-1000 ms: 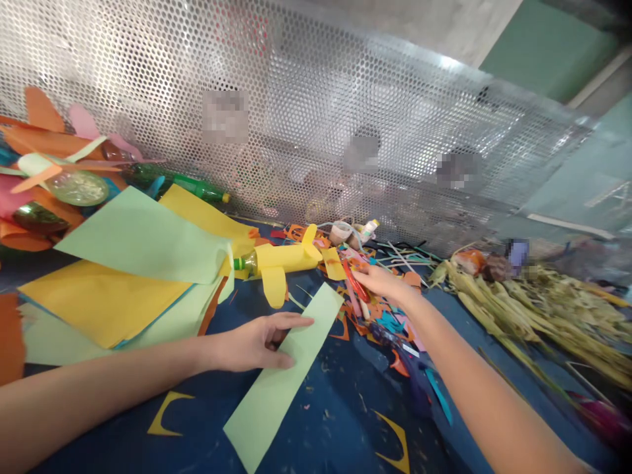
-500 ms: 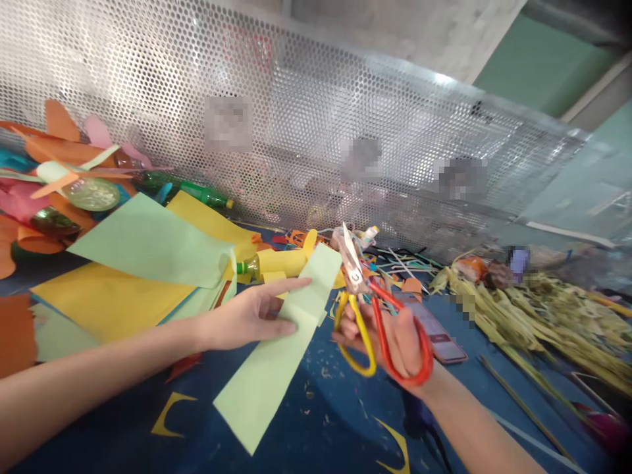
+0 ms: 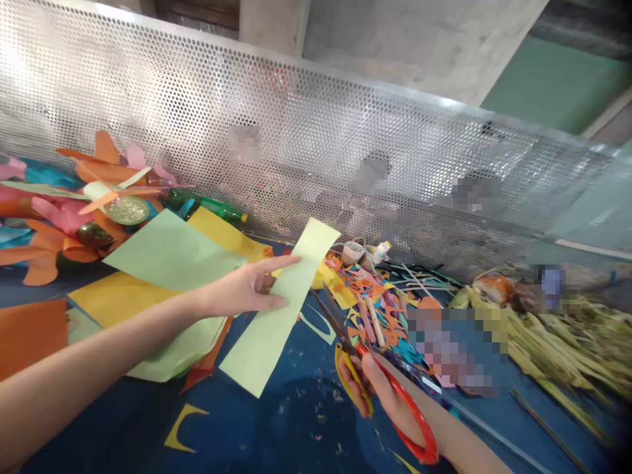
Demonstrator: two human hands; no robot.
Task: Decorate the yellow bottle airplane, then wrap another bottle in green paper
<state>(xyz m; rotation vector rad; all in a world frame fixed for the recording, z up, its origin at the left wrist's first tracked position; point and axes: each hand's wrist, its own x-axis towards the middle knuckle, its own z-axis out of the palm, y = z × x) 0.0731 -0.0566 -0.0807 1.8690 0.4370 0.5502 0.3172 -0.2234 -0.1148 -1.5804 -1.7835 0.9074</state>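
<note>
My left hand [image 3: 251,288] pinches a long strip of pale green paper [image 3: 284,316] between thumb and fingers, its upper end pointing away from me. In my right hand [image 3: 380,385] is a pair of scissors [image 3: 340,326] with one red and one yellow handle. Their dark blades are slightly parted and point up and left toward the strip's right edge, apart from it. A thin curved green paper scrap [image 3: 320,324] lies on the blue tabletop [image 3: 291,434] behind the blades.
Green sheets [image 3: 172,250] and yellow sheets [image 3: 118,296] are stacked at left, beside bottles with paper petals [image 3: 126,209]. Colourful paper scraps [image 3: 370,289] lie at centre right. Dried husks [image 3: 523,349] spread along the right. A perforated metal panel [image 3: 320,118] stands behind.
The scissors have swung down and turned, blades now toward the strip. The view has shifted, and the yellow paper-wrapped bottle behind my left hand no longer shows.
</note>
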